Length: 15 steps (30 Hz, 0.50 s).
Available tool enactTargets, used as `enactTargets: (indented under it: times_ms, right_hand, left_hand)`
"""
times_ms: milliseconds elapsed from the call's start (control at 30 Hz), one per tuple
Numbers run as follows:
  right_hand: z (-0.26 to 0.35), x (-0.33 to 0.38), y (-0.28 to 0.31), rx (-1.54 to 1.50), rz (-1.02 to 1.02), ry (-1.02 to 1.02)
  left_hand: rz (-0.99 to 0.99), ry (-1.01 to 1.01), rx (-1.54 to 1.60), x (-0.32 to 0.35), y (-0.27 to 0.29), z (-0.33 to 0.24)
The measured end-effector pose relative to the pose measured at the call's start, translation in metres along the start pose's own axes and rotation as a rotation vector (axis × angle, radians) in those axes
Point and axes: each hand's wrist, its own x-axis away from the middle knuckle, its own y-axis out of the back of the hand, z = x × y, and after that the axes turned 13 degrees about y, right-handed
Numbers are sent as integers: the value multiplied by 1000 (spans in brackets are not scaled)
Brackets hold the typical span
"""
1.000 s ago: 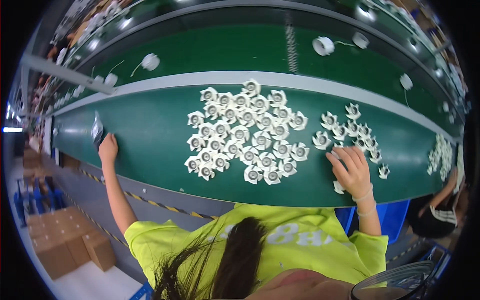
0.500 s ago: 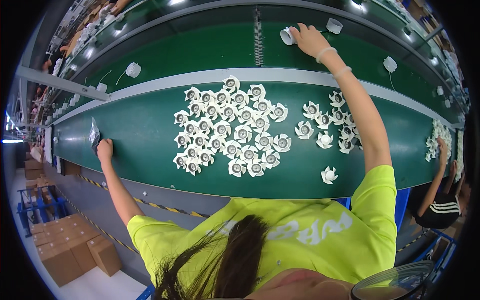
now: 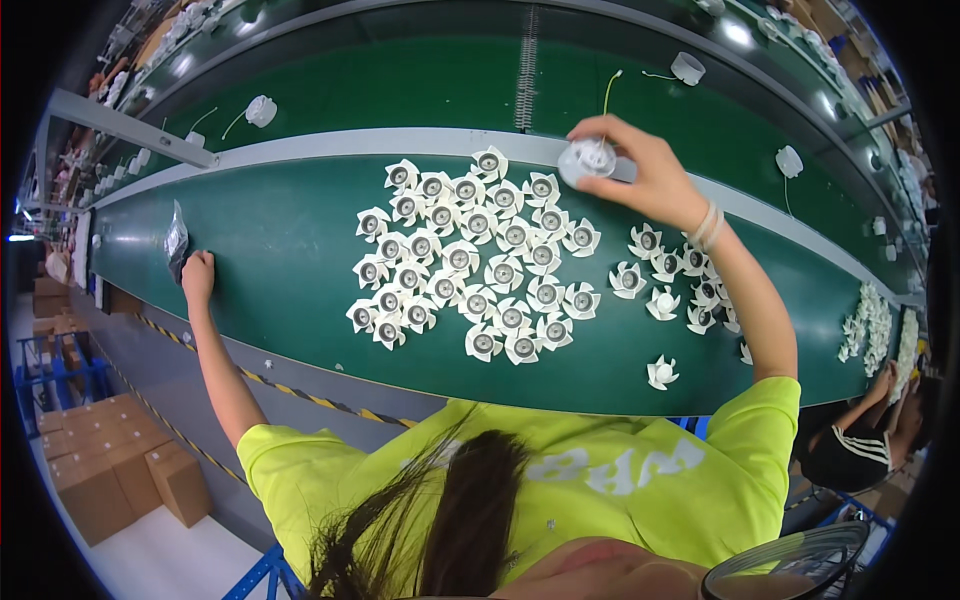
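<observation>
My right hand grips a round white plastic motor housing by its edge, above the grey rail. From the housing a thin yellow wire stands up. At the left, my left hand is closed by the table's near side, against the dark lower part of a silver foil pouch; what its fingers hold, if anything, is hidden. Between my hands lies a wide group of white fan impellers with grey round hubs. A smaller group of impellers lies partly behind my right forearm.
Beyond the grey rail runs a green conveyor belt. On it lie wired white housings, one far right of centre and one at left. A single impeller lies near the front edge. Another person works at far right.
My right hand has brought the white housing from the belt back toward me, over the rail. My left hand stays closed beside the foil pouch. The whole view has shifted slightly.
</observation>
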Motion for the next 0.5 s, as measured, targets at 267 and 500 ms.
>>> enactTargets:
  times_ms: [267, 500]
  right_hand:
    - [-8, -57, -53, 3, 122, 110]
    - [-37, -79, -60, 14, 151, 140]
  left_hand:
    - [-93, -4, -118, 32, 19, -46]
    - [-194, 49, -204, 60, 32, -58]
